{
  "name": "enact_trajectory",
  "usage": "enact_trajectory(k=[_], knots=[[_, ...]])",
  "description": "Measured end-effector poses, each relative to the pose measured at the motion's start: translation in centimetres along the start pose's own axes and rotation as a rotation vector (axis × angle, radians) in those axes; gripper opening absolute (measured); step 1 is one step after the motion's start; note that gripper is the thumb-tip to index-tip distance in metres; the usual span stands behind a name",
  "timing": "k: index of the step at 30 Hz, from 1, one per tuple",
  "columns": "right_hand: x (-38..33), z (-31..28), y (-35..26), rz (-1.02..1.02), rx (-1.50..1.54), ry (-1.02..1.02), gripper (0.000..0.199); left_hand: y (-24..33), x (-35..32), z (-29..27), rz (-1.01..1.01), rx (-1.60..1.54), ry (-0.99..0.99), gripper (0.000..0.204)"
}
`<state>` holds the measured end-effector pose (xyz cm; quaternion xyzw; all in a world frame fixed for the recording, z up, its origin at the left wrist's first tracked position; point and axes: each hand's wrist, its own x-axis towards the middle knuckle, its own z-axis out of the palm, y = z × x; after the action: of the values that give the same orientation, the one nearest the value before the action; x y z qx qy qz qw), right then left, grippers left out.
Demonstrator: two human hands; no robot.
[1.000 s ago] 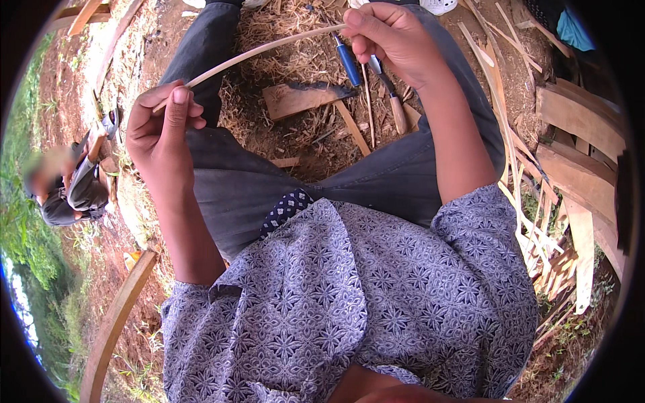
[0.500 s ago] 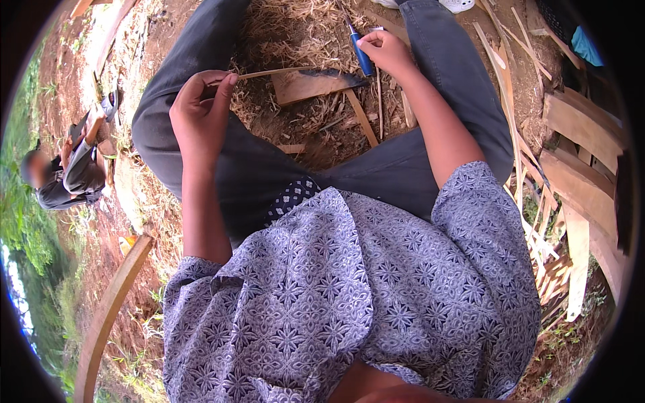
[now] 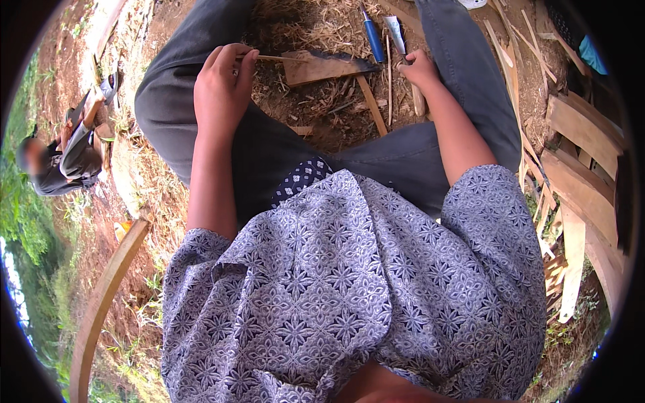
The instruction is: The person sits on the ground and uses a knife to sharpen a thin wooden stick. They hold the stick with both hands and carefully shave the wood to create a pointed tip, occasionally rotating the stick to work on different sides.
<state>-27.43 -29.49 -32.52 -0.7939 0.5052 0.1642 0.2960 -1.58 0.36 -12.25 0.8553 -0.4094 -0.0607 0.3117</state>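
Observation:
My left hand (image 3: 225, 80) pinches one end of a thin wooden stick (image 3: 272, 58), which points right toward a wooden block (image 3: 326, 69) with a blackened edge. My right hand (image 3: 421, 69) is closed at the middle of a knife (image 3: 395, 33), its thumb and fingers by the base of the broad pale blade. Below the hand the knife's wooden handle (image 3: 418, 101) sticks out. Just left of the knife lies a blue-handled tool (image 3: 373, 41) with a thin shaft, untouched.
Shavings (image 3: 302, 27) cover the ground between my legs, with a flat wooden strip (image 3: 371, 104) there. Curved planks (image 3: 581, 174) and long split strips are piled at right. A curved beam (image 3: 107, 302) stands at lower left; a person (image 3: 67, 158) sits far left.
My right hand has let go of the blue-handled tool and moved right and down to the knife. My left hand has moved up and slightly right with the stick.

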Motion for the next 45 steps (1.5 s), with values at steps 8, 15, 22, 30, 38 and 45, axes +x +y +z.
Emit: enact_trajectory(k=[8, 15, 22, 30, 38, 45], knots=[[-0.9, -1.3, 0.4, 0.016, -0.064, -0.030, 0.050, -1.2, -0.1, 0.3, -0.047, -0.062, 0.014, 0.012], [-2.5, -2.6, -0.9, 0.067, -0.025, -0.050, 0.053, -1.2, 0.0, 0.4, -0.064, -0.013, 0.018, 0.015], [-8.2, -4.7, -6.6, -0.020, 0.590, -0.251, 0.043, -1.0, 0.1, 0.7, -0.107, 0.013, 0.029, 0.024], [-10.1, -2.0, -13.6, -0.096, 0.718, -0.532, 0.054, -0.2, 0.5, 1.0, -0.145, -0.067, -0.034, 0.027], [-9.5, 3.8, -13.8, -0.389, 0.497, -0.424, 0.053, -0.9, 0.0, 1.9, -0.164, -0.209, -0.143, 0.013], [-11.5, 2.5, -15.5, -0.395, 0.472, -0.313, 0.032, -1.7, -0.4, 3.1, -0.163, -0.384, -0.063, 0.009]])
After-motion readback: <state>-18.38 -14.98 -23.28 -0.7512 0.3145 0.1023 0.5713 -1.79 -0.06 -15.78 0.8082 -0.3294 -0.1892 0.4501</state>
